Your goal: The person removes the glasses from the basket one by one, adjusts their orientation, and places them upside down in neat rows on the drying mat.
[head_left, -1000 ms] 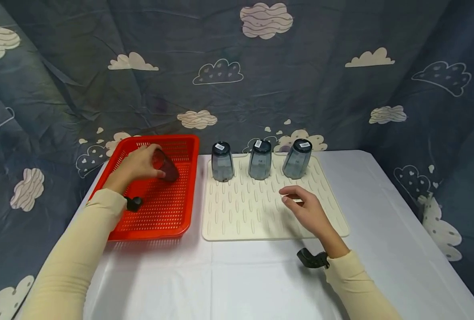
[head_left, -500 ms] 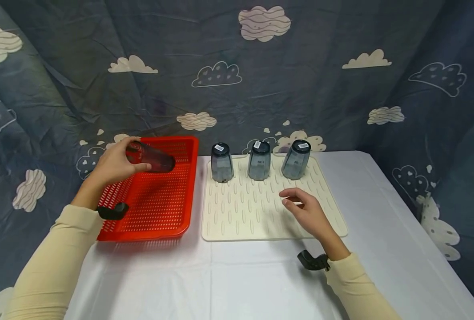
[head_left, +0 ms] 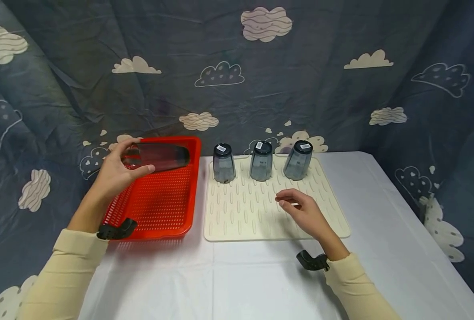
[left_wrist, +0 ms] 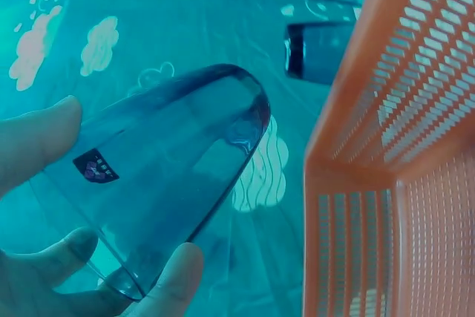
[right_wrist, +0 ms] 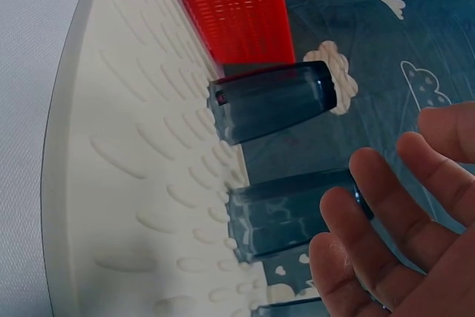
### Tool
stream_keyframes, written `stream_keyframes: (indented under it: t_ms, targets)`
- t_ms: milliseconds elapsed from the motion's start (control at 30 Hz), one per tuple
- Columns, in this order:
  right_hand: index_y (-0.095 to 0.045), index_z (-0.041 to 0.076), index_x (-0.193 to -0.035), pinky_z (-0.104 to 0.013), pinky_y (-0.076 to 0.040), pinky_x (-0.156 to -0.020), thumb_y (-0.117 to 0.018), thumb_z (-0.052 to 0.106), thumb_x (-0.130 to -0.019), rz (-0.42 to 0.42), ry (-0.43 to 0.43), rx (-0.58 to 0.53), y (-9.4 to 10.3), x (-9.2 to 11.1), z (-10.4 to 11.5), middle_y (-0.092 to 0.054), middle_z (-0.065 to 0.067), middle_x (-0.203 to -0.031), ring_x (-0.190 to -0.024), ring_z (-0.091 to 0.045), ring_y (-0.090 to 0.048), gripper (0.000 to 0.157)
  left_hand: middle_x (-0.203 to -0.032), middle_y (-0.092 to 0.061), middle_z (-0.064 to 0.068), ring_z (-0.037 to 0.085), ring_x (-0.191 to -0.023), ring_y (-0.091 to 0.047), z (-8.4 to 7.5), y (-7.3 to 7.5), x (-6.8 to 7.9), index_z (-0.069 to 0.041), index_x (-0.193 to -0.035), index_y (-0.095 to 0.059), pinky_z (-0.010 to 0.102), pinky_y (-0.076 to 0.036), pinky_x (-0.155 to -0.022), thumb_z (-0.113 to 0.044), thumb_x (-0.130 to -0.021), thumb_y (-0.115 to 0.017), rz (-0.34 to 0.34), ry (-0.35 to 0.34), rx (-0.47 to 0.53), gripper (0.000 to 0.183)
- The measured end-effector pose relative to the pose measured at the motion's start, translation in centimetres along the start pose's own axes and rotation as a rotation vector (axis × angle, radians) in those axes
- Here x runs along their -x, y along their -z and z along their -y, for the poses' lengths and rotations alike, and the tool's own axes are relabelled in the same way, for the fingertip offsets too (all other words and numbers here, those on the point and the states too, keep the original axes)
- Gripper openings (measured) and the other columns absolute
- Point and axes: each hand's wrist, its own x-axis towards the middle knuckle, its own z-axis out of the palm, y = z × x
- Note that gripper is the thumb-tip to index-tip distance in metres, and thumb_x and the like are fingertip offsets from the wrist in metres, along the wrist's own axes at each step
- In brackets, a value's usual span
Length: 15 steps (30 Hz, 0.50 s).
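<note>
My left hand [head_left: 117,172] holds a dark tinted drinking glass [head_left: 162,156] around its mouth end. The glass lies sideways over the red perforated basket [head_left: 194,191], its base turned right. In the left wrist view, a small dark label shows on the glass [left_wrist: 171,176], with thumb and fingers spread around the rim. My right hand [head_left: 301,211] hovers over the cream ribbed mat [head_left: 237,222], fingers loosely bent with nothing in them. Three glasses stand upside down along the mat's back edge: left [head_left: 223,163], middle [head_left: 261,161] and right [head_left: 298,160].
A white cloth covers the table [head_left: 245,280]. Behind it hangs a dark curtain [head_left: 301,89] with cloud prints. The basket stands left of the mat with a narrow gap between them.
My left hand has lifted the glass from inside the basket and turned it from slanting to nearly level. My right hand has barely moved; the three glasses on the mat stay put.
</note>
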Motion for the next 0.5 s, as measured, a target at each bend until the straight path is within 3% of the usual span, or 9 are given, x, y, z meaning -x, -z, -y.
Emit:
stream_keyframes:
  t_ms: [233, 500]
  targets:
    - [-0.066, 0.008, -0.119, -0.031, -0.052, -0.084, -0.059, 0.018, -0.1, 0.001, -0.01, 0.011, -0.1, 0.1, 0.1, -0.071, -0.011, -0.116, -0.106, -0.026, -0.068, 0.023, -0.143, -0.045, 0.016, 0.027, -0.117, -0.05, -0.5, -1.6, 0.2, -0.017, -0.152, -0.032, 0.009, -0.048, -0.078, -0.018, -0.089, -0.073, -0.004, -0.051, 0.109, 0.075]
    - [-0.065, 0.007, -0.12, -0.027, -0.053, -0.084, -0.06, 0.018, -0.099, 0.035, 0.011, -0.011, -0.1, 0.1, 1.0, -0.071, -0.013, -0.116, -0.107, -0.027, -0.067, 0.023, -0.142, -0.048, 0.014, 0.027, -0.118, -0.05, -1.8, -5.3, 1.0, -0.017, -0.149, -0.037, 0.016, -0.053, -0.083, -0.014, -0.086, -0.073, 0.069, -0.081, 0.281, 0.072]
